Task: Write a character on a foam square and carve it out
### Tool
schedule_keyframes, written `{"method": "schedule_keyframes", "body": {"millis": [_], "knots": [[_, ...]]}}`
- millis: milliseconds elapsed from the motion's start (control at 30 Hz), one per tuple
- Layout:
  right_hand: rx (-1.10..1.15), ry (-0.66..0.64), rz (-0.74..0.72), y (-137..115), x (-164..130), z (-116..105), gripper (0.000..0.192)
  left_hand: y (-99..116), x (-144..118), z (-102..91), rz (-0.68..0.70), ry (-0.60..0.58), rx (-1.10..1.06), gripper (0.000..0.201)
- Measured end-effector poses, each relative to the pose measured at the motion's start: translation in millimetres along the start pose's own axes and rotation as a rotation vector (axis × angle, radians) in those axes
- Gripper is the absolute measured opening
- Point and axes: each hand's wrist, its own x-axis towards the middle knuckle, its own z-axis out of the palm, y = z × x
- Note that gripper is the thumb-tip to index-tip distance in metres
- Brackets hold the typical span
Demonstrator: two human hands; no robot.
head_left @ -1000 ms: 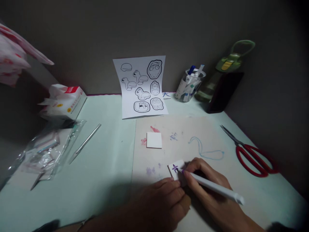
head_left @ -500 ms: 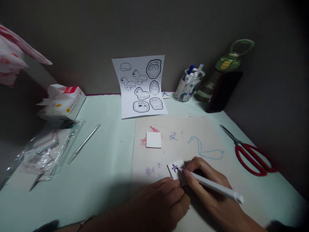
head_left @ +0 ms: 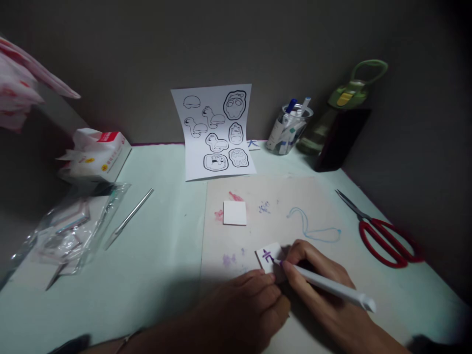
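Observation:
In my right hand point(head_left: 324, 285), closed around it, is a white marker point(head_left: 332, 290) with a purple tip. The tip touches a small white square tile point(head_left: 263, 264), which bears a few purple strokes. My left hand point(head_left: 254, 305) has its fingers curled together at the tile's near edge, gripping it against the paper; the fingertips there are partly hidden. A second white square tile point(head_left: 234, 213), blank on top, lies farther back on the beige sheet point(head_left: 265, 189). Red, purple and blue marks, including a blue bird-like outline point(head_left: 320, 236), show on the sheet.
Red-handled scissors point(head_left: 383, 241) lie at the right. Behind stand a jar of markers point(head_left: 287, 132), a green-lidded bottle point(head_left: 346, 96), a dark phone point(head_left: 342, 140) and a printed drawing sheet point(head_left: 199, 157). Leftward are a craft knife point(head_left: 129, 219), a plastic bag point(head_left: 77, 231) and a tissue pack point(head_left: 99, 160).
The marker tip has moved slightly right and down on the tile, and another purple stroke shows. My left hand has stayed in place.

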Motion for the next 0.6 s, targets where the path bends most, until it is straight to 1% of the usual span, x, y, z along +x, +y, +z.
{"method": "schedule_keyframes", "body": {"millis": [200, 333, 500, 600], "knots": [[-0.016, -0.009, -0.013, -3, 0, -2, 0.02, 2, 0, -4.3, 0.009, -0.036, 0.004, 0.025], [-0.016, -0.01, -0.006, -2, 1, -1, 0.021, 2, 0, -6.0, 0.009, -0.023, 0.005, 0.025], [0.004, 0.011, 0.006, 4, 0, 0, 0.019, 0, 2, -9.5, 0.033, -0.077, -0.003, 0.028], [0.01, 0.011, 0.004, 4, -2, 1, 0.02, 0, 2, -11.3, 0.052, -0.103, 0.052, 0.029]]}}
